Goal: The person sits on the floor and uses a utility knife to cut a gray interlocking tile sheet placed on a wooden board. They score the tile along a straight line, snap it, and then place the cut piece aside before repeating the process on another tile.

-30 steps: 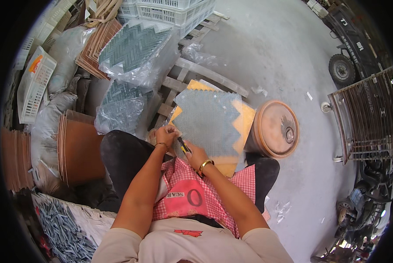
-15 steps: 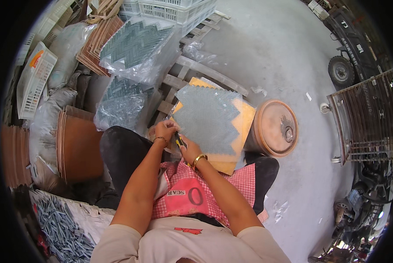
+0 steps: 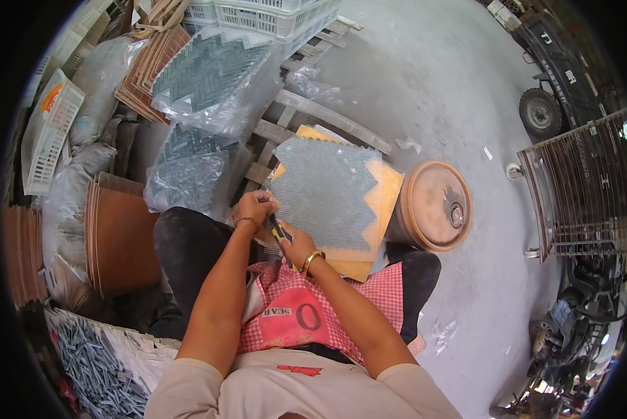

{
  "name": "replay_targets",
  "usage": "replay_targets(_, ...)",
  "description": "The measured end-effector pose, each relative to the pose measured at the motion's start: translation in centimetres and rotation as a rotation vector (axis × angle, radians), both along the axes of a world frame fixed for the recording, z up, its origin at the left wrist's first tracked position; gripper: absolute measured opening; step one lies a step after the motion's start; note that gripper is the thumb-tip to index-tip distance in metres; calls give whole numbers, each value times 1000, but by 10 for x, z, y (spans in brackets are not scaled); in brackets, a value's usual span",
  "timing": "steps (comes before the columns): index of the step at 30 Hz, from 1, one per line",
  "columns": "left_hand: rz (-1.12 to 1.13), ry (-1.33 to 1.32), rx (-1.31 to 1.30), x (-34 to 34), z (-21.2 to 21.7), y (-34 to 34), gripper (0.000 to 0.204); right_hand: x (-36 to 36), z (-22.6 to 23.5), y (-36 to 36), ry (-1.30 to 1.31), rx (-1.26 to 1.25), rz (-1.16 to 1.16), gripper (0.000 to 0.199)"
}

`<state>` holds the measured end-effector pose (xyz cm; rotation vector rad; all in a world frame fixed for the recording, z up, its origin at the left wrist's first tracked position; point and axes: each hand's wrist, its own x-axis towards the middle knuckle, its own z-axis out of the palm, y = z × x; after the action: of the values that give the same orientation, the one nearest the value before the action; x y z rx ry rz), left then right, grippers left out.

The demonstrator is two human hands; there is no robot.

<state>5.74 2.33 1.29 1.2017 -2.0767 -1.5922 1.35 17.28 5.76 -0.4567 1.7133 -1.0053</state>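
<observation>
Grey mesh-backed mosaic sheet, zigzag-edged [image 3: 326, 192]: lies mesh up on orange wooden board [image 3: 389, 187] across your lap.
Progress, judged: work confined to near-left corner; remaining edges look untouched; most left.
Your left hand [image 3: 255, 207]: fingers pinched on sheet's corner edge.
Your right hand [image 3: 297, 244]: fingers curled round small yellow-black cutter [image 3: 278, 228], tip at that corner.
Hard to make out: blade itself, any cut line, tile face underneath; board's near edge hidden by pink checked apron [image 3: 306, 307].

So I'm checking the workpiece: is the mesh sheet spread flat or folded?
Spread flat: the mesh sheet lies open on the orange board, zigzag edges showing, left hand at its corner.
</observation>
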Motion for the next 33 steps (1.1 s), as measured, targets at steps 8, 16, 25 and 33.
replay_targets(8,-55,11,82,0,-10,-7,8,0,-7,-2,-76,-48,19,49)
replay_targets(16,-55,23,2,-4,-2,-6,9,4,-3,-12,-32,-35,-41,50)
replay_targets(25,147,331,482,5,27,-30,6,-23,4,31,-222,-188,-286,50)
replay_targets(33,33,5,271,38,31,16,6,-78,34,75,63,-174,-360,50)
